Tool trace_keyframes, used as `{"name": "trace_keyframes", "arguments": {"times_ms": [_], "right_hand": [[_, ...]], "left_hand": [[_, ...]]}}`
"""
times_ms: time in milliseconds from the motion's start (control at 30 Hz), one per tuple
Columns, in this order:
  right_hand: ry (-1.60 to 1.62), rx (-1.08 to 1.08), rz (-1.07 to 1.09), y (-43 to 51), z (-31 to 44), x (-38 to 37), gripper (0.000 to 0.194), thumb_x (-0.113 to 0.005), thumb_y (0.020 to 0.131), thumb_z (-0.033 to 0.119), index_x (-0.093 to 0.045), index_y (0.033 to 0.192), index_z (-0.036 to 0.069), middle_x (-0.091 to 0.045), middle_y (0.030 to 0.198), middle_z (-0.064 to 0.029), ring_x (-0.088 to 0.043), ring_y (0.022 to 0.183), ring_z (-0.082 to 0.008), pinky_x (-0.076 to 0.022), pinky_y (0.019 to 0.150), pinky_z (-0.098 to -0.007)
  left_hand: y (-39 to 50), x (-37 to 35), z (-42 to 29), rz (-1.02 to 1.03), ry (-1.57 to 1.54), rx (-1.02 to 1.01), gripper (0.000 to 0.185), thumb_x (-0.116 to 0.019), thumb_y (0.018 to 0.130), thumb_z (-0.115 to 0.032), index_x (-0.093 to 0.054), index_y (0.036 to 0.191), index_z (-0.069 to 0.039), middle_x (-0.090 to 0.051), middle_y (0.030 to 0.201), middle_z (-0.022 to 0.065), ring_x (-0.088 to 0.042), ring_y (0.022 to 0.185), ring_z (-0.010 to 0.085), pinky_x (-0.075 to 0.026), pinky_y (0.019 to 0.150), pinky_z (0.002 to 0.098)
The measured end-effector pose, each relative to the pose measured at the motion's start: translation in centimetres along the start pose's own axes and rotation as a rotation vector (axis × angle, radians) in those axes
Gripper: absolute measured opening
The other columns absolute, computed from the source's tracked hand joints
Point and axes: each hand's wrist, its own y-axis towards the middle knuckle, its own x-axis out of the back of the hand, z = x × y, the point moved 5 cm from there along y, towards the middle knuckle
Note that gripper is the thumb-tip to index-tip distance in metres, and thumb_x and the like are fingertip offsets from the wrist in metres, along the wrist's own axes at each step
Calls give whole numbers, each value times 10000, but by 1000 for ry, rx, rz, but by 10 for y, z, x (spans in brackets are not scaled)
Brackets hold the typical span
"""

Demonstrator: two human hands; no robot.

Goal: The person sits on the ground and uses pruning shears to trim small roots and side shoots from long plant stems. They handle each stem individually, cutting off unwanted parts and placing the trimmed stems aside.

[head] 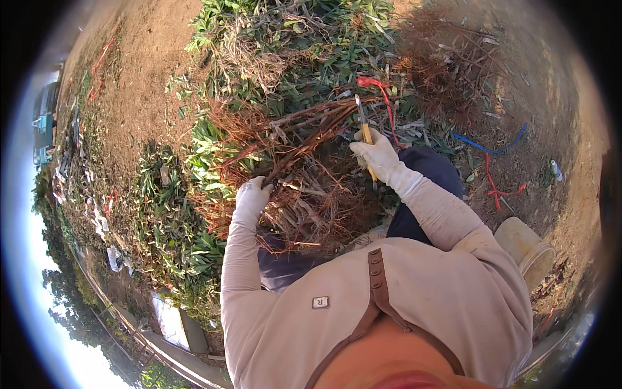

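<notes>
My left hand (pixel 251 194), in a white glove, grips the near end of a dark woody stem with fine reddish roots. That stem (pixel 311 142) runs up and to the right, among a bundle of similar rooted stems (pixel 316 111). In my gloved right hand (pixel 381 153) is a hand tool with a yellowish wooden handle (pixel 367 135) and a narrow metal end pointing away from me. The tool's exact kind is unclear. Between my hands and my legs lies a heap of cut stems and reddish roots (pixel 316 209).
Leafy green plants (pixel 316 58) with pale roots are piled ahead. A red-brown root pile (pixel 447 73) sits at the far right. Red tape (pixel 388 109) hangs near the right hand. A blue strip (pixel 491 151) and a dirty pale bucket (pixel 525 250) lie on the right.
</notes>
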Motion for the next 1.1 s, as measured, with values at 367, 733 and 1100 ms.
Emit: {"name": "trace_keyframes", "arguments": {"times_ms": [367, 733, 1100], "right_hand": [[97, 96, 260, -77, -2, 0, 366, -601, 817, 53, -477, 1161, 64, -532, 806, -12, -537, 697, -97, -444, 612, -245], [350, -438, 1320, -238, -7, -104, 643, -597, 827, 250, -323, 1333, -37, -572, 1056, -147, -577, 1009, -293, -446, 896, -431], [-91, -63, 1018, -231, -23, -102, 169, -579, 842, 97, -507, 976, 24, -506, 637, -12, -487, 517, -96, -416, 507, -242]], "left_hand": [[-209, 147, 8, -222, -831, 174, 281, -637, 802, -120, -620, 1048, 16, -600, 737, 10, -504, 640, 48, -416, 557, 206], [-213, 56, -98, -159, -1492, -380, 330, -681, 801, -270, -610, 993, -12, -586, 789, -24, -516, 669, 60, -431, 595, 206], [-205, 63, -27, -892, -1673, -155, 158, -602, 860, -97, -590, 1001, -29, -556, 729, -15, -495, 602, 69, -422, 570, 211]]}}
